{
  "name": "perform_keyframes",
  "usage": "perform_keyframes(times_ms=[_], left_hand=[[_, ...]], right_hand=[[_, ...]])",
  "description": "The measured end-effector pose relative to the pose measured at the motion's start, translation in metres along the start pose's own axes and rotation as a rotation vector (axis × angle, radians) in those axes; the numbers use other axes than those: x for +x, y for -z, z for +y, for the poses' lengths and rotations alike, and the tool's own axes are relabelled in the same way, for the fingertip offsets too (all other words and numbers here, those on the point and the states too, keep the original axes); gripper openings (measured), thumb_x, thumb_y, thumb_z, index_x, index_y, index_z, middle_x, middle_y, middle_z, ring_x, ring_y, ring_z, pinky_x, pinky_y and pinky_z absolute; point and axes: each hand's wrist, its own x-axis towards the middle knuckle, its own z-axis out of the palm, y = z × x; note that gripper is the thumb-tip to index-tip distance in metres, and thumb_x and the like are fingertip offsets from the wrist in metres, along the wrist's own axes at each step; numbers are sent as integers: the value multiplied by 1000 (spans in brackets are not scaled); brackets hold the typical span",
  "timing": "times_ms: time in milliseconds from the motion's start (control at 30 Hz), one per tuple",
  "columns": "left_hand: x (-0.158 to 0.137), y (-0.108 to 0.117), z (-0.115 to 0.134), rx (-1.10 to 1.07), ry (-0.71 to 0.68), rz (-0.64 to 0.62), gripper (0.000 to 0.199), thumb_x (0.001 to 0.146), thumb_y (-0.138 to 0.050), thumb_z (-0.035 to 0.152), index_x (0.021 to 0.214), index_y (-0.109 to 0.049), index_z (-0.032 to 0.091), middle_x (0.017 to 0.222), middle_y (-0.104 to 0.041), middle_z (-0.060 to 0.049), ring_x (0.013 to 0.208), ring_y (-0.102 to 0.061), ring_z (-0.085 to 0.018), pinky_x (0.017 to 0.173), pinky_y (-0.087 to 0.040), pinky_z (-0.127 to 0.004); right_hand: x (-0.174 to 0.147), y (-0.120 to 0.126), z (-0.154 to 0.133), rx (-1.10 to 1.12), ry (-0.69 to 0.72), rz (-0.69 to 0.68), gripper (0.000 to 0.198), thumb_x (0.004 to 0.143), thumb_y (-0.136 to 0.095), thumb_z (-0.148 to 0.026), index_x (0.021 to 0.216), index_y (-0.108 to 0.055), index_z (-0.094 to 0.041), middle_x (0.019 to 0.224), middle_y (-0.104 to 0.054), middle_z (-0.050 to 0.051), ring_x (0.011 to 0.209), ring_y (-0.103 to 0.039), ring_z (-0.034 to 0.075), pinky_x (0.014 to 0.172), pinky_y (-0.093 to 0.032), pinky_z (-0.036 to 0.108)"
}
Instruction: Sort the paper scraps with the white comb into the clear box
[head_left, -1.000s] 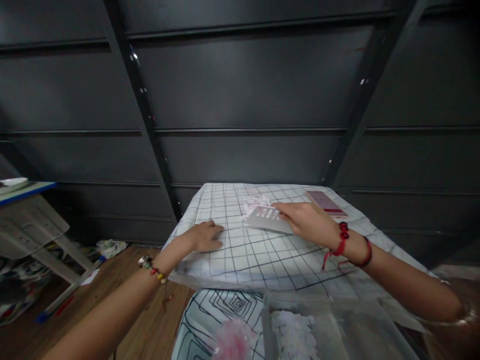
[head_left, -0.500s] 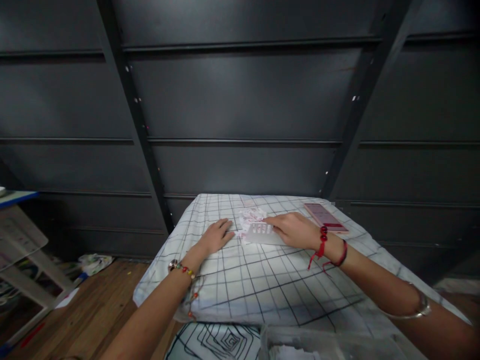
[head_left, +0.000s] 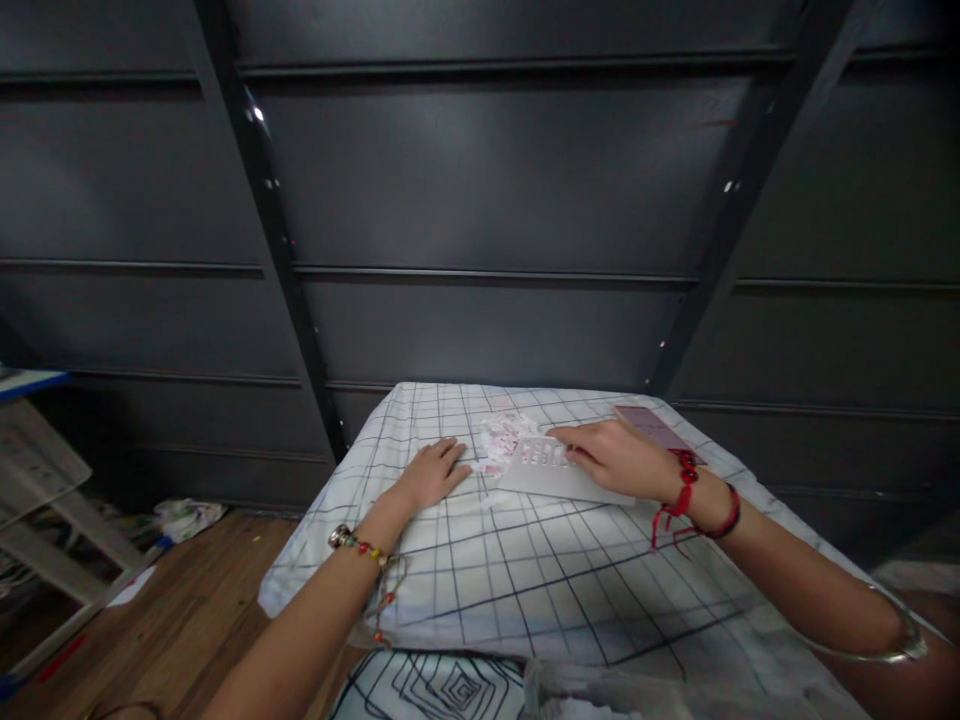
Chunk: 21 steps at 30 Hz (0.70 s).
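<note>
My left hand (head_left: pixel 433 474) lies flat on a checked cloth (head_left: pixel 480 560), thumb apart from the fingers, holding nothing. Just right of its fingertips is a small heap of white pieces with pink-red marks (head_left: pixel 504 436). Against that heap rests a thin white sheet with small raised cells (head_left: pixel 536 478). My right hand (head_left: pixel 619 458) is over the right part of this sheet, fingers bent and closed at its edge; the fingertips are partly hidden. Beyond the right wrist a pink phone (head_left: pixel 651 425) lies on the cloth, partly covered by the hand.
A clear plastic box (head_left: pixel 540 685) with white contents stands at the near edge, beside a patterned fabric (head_left: pixel 442 690). Dark panels (head_left: pixel 487 190) rise behind the cloth-covered surface. At left are a white-legged table (head_left: pixel 45 460) and a wooden floor (head_left: pixel 217 570).
My right hand has moved right, and the white sheet has shifted right with it, showing more of its lower edge. My left hand stays in place. The view has tilted slightly.
</note>
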Motion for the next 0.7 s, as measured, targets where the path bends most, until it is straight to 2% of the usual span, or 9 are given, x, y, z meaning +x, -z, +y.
perform_keyframes(times_ms=[133, 333, 533, 700], left_hand=[[1, -1, 0, 25, 4, -14, 51, 91, -27, 47, 126, -42, 13, 133, -40, -13, 123, -34, -24, 99, -27, -37], [-1, 3, 3, 43, 14, -18, 50, 91, -27, 46, 125, -44, 13, 133, -40, -13, 123, -35, -24, 99, -27, -36], [-1, 2, 3, 6, 24, -3, 49, 90, -27, 47, 124, -44, 15, 133, -41, -11, 123, -34, -23, 100, -26, -37], [0, 1, 2, -4, 15, -2, 49, 90, -26, 48, 123, -45, 16, 133, -41, -11, 123, -34, -24, 99, -27, -37]], right_hand=[[0, 2, 0, -29, -33, 13, 32, 83, -33, -16, 107, -54, -18, 87, -67, 5, 75, -61, 16, 63, -40, 25], [3, 2, -10, -119, -17, -6, 32, 81, -36, -13, 108, -54, -17, 86, -67, 6, 72, -61, 16, 58, -37, 25], [4, 6, -16, -113, 5, -48, 35, 78, -37, -12, 109, -53, -17, 87, -67, 6, 74, -61, 17, 58, -36, 26], [3, 6, -15, -140, -4, -11, 30, 80, -35, -13, 104, -54, -17, 83, -66, 6, 69, -60, 17, 56, -34, 26]])
